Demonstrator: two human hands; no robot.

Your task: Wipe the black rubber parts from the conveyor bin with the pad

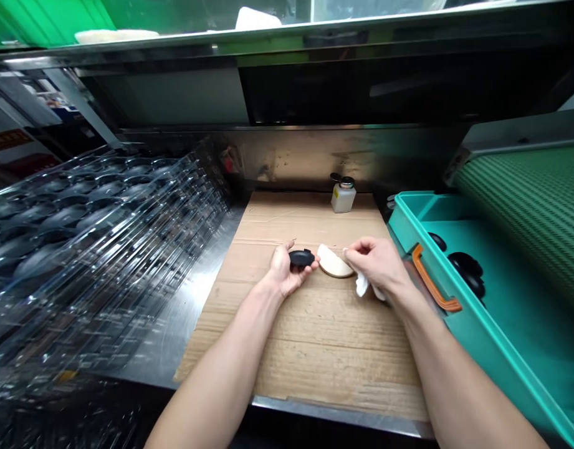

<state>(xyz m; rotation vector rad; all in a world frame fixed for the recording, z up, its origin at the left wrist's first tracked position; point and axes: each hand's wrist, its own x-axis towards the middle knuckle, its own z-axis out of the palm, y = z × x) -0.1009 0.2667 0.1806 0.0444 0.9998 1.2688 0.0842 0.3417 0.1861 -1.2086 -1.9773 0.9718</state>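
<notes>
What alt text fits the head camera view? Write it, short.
Two hands work over a sheet of cardboard: the left hand holds a small black oval piece, and the right hand pinches a white cloth beside a cream pad. A small bottle stands behind, clear plastic trays lie left, and a teal tray holds black pieces on the right.

We have clear trays [81, 249] to our left, a teal bin [473, 349] to our right, and a bottle [343, 196] beyond the cardboard [315, 355].
</notes>
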